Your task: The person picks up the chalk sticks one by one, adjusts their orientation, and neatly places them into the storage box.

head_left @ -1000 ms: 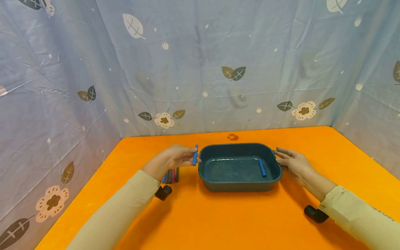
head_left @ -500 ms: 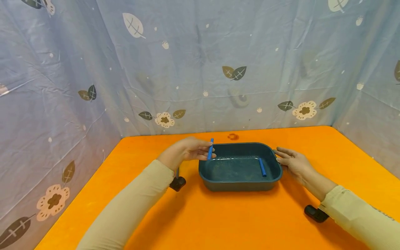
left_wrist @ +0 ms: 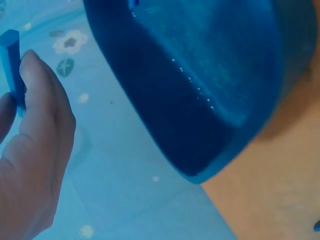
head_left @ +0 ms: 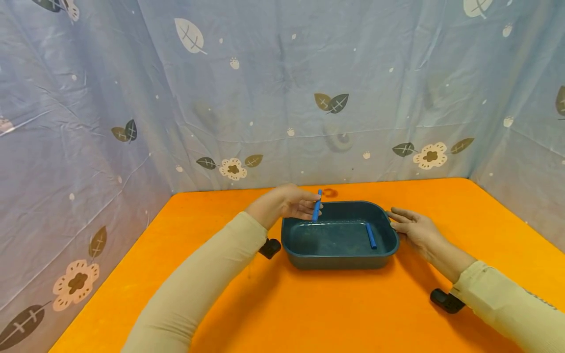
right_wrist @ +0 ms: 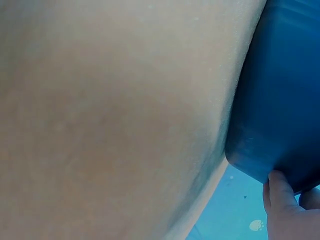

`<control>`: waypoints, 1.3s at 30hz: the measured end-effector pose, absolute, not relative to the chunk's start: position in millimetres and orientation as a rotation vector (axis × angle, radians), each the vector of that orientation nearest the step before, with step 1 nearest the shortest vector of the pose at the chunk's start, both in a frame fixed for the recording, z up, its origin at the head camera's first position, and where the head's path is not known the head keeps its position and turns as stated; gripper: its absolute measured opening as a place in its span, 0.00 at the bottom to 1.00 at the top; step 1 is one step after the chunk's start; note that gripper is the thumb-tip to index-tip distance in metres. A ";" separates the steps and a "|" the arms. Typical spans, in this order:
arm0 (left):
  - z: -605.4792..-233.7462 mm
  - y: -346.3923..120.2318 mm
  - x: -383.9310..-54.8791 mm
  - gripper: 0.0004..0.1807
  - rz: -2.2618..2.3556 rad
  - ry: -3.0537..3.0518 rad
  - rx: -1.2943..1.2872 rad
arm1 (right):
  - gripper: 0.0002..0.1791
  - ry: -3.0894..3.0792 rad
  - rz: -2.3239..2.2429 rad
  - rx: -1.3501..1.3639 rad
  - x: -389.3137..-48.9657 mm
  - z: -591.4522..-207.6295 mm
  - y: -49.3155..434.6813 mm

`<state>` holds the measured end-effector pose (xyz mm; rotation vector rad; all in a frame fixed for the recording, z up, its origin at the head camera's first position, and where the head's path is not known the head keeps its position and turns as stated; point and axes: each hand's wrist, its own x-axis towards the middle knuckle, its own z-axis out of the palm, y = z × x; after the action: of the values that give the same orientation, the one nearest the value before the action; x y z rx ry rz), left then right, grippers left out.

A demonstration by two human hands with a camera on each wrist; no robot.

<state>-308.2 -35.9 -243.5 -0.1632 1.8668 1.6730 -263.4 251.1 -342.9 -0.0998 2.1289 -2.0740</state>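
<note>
Beyond our pale sleeves (head_left: 207,279), we are resting our right hand (head_left: 417,233), fingers extended, against the right end of a dark tray (head_left: 337,263) on the orange table (head_left: 331,314), and one blue stick (head_left: 371,236) is lying inside, toward the right. With our left hand (head_left: 295,202) we are pinching another blue stick (head_left: 317,207), tilted near upright, raised clear of the tray's left half. Farthest off, we are facing a leaf-and-flower curtain (head_left: 247,73).
</note>
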 end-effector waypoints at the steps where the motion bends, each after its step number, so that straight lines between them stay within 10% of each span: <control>1: -242.6 -33.4 -309.4 0.22 1.677 1.859 -0.165 | 0.34 2.137 -2.069 -0.098 -263.4 -343.0 251.3; 14: -245.0 -9.2 -325.6 0.21 1.670 1.769 -0.207 | 0.34 2.164 -2.035 -0.067 -262.0 -341.6 250.6; 21: -254.3 5.7 -332.5 0.01 1.634 1.781 -0.191 | 0.34 2.179 -2.021 -0.059 -261.9 -340.4 250.5; 30: -275.1 28.3 -341.5 0.30 1.597 1.763 -0.218 | 0.34 2.152 -2.076 -0.068 -261.2 -345.2 251.3; 39: -294.2 46.9 -346.9 0.04 1.519 1.727 -0.242 | 0.34 2.160 -2.062 -0.063 -261.6 -342.6 250.6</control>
<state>-346.9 46.9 -294.2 -0.2419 1.7274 1.5189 -261.6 250.6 -342.6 -0.0631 2.1595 -2.0618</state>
